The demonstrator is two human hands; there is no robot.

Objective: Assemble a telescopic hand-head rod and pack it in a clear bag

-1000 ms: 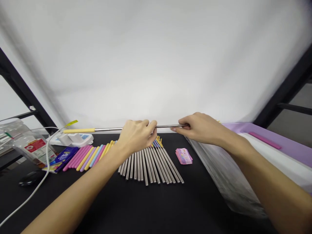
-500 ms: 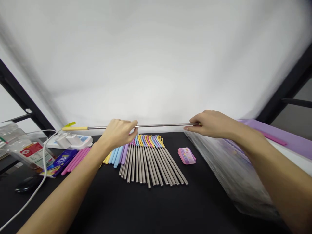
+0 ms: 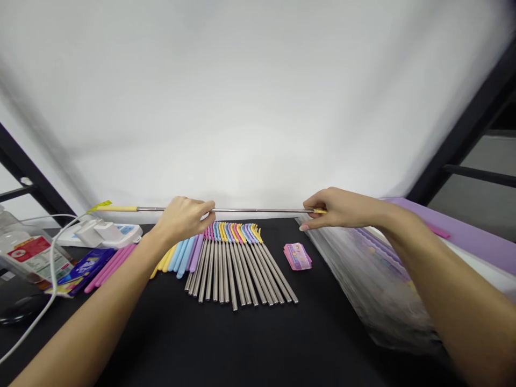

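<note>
Stretched level above the table is a thin telescopic rod with a yellow handle at its left end and a small yellow tip at its right. My left hand is closed round its metal shaft, left of the middle. My right hand pinches the right end, and the yellow tip shows between its fingers. Below lies a fanned row of metal tubes with curved coloured ends pointing away from me. Blue, yellow and purple handles lie just left of that row, partly behind my left forearm.
A stack of pink cards lies right of the tubes. Clear plastic bags and a purple box take up the right side. At left are pink handles, a blue packet, a power strip, a plastic jar and a white cable.
The view has shifted slightly, so the table things sit further left. My right fingers have shifted on the rod's end, where more of the yellow tip shows. Both hands still hold the rod.
</note>
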